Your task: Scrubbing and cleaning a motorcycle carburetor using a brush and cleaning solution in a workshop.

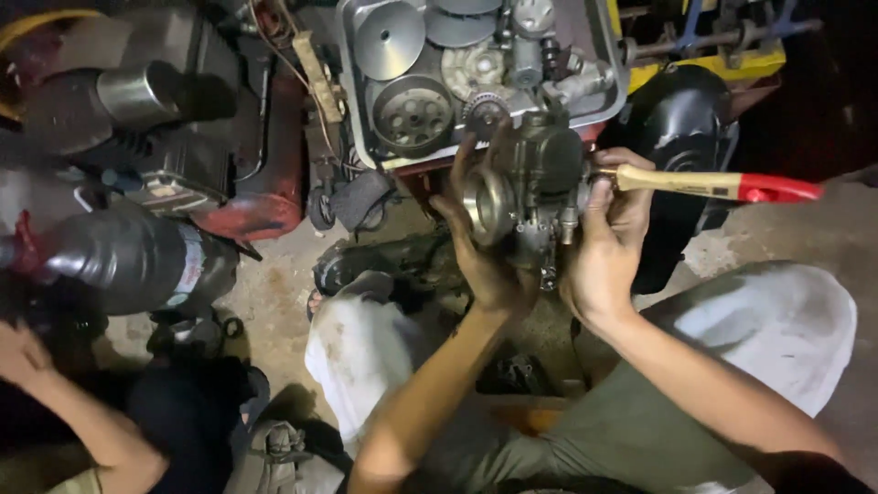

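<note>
- One carburettor (535, 187), dark metal with a round pale mouth on its left side, is held up in front of the person, over the floor and just below the tray.
- Left hand (480, 247) cups it from the left and beneath, fingers spread and curled about the round mouth.
- Right hand (608, 242) grips its right side, fingers closed about the body; the same hand also holds one tool (713, 185) with a tan and red handle that juts out to the right.
- One metal tray (352, 101) stands just behind, holding several round parts: about four discs or pulleys and one small gear can be counted, among other smaller pieces.
- One black moulded cover (681, 128) lies right of the tray.
- One red tank (265, 183) sits at left.
- Another person's arm (82, 421) shows at the lower left, well apart from the carburettor.
</note>
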